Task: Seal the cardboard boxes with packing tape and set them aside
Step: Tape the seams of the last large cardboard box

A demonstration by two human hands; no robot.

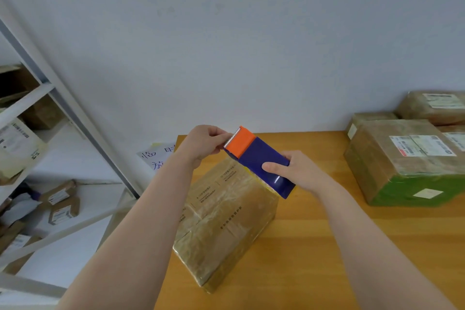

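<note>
A brown cardboard box (224, 224), wrapped in glossy tape, lies on the wooden table (314, 246) near its left edge. Above its far end I hold a blue tape dispenser (261, 161) with an orange toothed cutter head. My right hand (294, 171) grips the blue body from the right. My left hand (203, 145) pinches at the serrated edge of the orange head; what lies between its fingertips is too small to see clearly.
Several taped boxes with shipping labels (407, 158) are stacked at the table's right, against the wall. A white metal shelf (37, 146) with small parcels stands to the left. A paper note with handwriting (157, 156) lies beyond the table's left corner.
</note>
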